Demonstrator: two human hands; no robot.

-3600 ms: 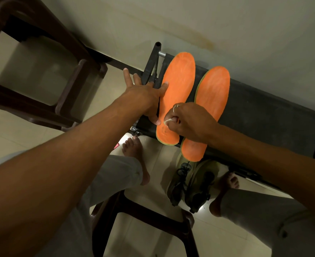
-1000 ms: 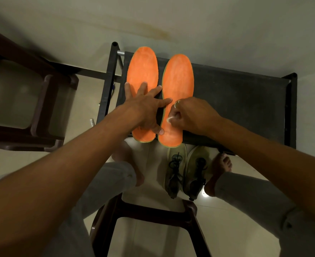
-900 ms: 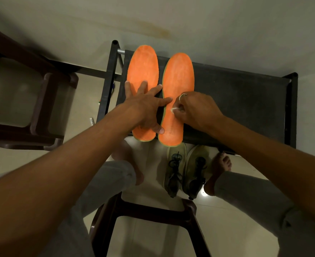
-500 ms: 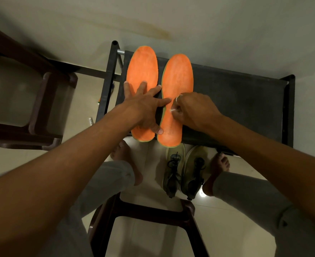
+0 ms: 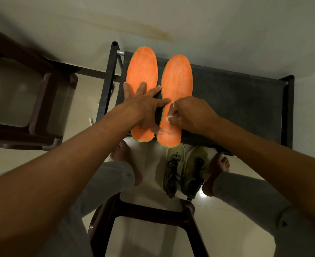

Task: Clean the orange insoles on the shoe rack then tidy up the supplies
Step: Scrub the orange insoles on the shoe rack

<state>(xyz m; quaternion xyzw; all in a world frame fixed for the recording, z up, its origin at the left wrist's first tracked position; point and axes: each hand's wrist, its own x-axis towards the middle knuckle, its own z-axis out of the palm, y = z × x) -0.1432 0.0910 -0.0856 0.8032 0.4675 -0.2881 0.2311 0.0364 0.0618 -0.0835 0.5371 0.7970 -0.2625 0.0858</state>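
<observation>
**Operator:** Report the left grip.

**Me:** My left grip is released, with the fingers straight and spread. The palm lies flat on the left insole. The index finger and thumb tip reach across onto the right insole.

**Operator:** Report the right grip.

**Me:** My right grip has its fingers curled and pinches a small white wad. The wad touches the right insole directly under those fingers. I cannot tell what the wad is made of.

**Operator:** Locate the insoles.

**Me:** Both lie flat, side by side, on top of the black shoe rack. Their toe ends extend beyond my fingertips toward the wall. Their heel ends overhang the rack's edge on the wrist side of both grips.

**Operator:** Other items?

**Me:** A pair of olive laced shoes stands on the floor, below my right wrist and between my bare feet. A dark stool frame sits lower, under both forearms.
</observation>
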